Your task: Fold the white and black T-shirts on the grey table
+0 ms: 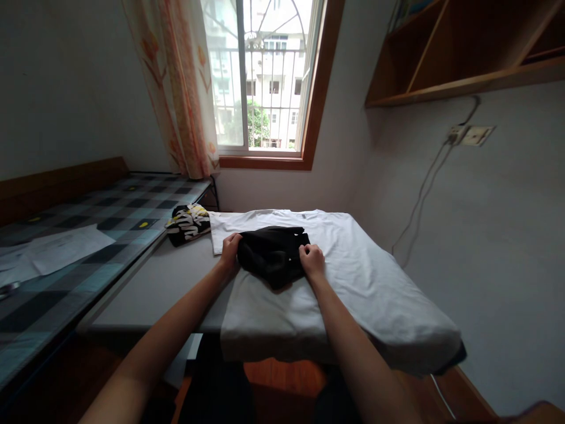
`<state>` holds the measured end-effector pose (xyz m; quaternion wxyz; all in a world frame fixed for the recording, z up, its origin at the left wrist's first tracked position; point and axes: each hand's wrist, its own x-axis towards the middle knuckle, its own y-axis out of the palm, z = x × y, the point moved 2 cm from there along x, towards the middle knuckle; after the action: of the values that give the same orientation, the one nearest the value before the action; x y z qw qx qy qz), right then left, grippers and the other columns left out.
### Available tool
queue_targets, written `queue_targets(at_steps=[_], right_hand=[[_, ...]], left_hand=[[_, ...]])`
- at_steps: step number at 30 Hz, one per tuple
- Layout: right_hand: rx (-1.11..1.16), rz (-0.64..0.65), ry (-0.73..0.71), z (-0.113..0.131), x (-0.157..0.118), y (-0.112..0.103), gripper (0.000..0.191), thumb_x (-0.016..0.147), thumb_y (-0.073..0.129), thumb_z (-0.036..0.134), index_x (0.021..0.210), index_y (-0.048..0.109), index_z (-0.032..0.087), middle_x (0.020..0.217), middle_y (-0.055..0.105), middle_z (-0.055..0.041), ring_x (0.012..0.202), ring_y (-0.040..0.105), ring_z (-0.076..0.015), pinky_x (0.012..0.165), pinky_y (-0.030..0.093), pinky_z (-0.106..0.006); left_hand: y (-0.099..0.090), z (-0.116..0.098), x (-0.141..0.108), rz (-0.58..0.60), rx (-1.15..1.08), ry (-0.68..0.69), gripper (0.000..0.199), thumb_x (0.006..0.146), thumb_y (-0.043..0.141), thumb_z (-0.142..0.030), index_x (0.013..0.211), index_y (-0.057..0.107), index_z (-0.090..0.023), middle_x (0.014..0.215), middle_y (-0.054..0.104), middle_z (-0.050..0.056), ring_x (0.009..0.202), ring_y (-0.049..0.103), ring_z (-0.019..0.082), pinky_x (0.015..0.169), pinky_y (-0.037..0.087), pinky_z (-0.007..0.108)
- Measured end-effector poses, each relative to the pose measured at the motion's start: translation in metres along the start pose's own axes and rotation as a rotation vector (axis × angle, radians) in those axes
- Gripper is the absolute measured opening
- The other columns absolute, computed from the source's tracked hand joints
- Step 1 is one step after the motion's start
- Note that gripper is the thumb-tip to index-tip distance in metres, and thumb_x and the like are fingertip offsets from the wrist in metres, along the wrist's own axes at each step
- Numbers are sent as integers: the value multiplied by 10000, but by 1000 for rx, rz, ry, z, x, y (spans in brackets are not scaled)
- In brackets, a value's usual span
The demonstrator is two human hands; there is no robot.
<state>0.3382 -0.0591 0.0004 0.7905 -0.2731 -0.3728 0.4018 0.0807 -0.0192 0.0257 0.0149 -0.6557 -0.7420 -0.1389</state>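
Note:
A bunched black garment (271, 256) lies over a white T-shirt (348, 265) spread across the table; its exact kind does not show. My left hand (230, 249) is closed on the garment's left edge. At the opposite edge my right hand (312, 261) pinches the dark fabric with curled fingers. Between the two hands the cloth is loosely folded, with a small gap in it near the right hand. The white shirt drapes past the table's front and right edges.
A patterned black, white and yellow cloth bundle (189, 224) sits at the table's (168, 294) back left corner. Left of it is a bed with a checked cover (150, 191) and papers (70, 250). Cables (424, 194) hang from the right wall's socket, below a wooden shelf (419, 91).

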Motion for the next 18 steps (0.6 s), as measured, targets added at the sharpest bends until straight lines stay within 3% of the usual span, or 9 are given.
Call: queue_targets(at_steps=[2,4,6,10,13,18], right_hand=[[-24,63,0,0,0,1,303,895,451,334,729,662,195,859,644,-74,827,549,-201,747,343,-302],[-42,85,-3,0,1,1,303,899,448,338,739,665,198,874,660,-73,838,554,-202,741,333,-302],[-49,91,-4,1,0,0,306,903,445,337,745,668,200,882,669,-73,844,557,-202,739,329,-303],[-59,58,-41,6,-3,-4,265,891,486,346,783,680,203,905,670,-71,880,553,-214,766,327,-319],[-90,-31,-137,14,-8,-8,245,881,533,375,835,703,205,951,661,-76,957,538,-235,829,316,-346],[-49,23,-290,21,-13,-6,346,906,508,494,978,705,220,979,677,-64,962,561,-230,879,302,-365]], left_hand=[[-1,4,2,57,27,-37,103,660,561,-216,750,587,-174,645,578,-9,609,545,130,586,461,234],[0,8,1,134,90,-41,379,624,539,-153,996,609,-174,770,639,11,679,596,155,640,499,268],[0,10,-1,212,214,77,562,592,497,-97,1139,576,-195,885,650,22,781,618,174,736,524,314],[4,11,-8,421,557,441,593,543,411,-21,1057,640,-206,1156,589,57,1105,562,214,1014,442,391],[6,12,-11,531,703,491,444,578,399,-2,856,688,-192,1266,537,61,1188,535,226,1075,403,394],[9,9,-10,422,628,492,378,727,500,-97,1050,678,-179,1207,598,86,1166,561,232,1067,418,407]])
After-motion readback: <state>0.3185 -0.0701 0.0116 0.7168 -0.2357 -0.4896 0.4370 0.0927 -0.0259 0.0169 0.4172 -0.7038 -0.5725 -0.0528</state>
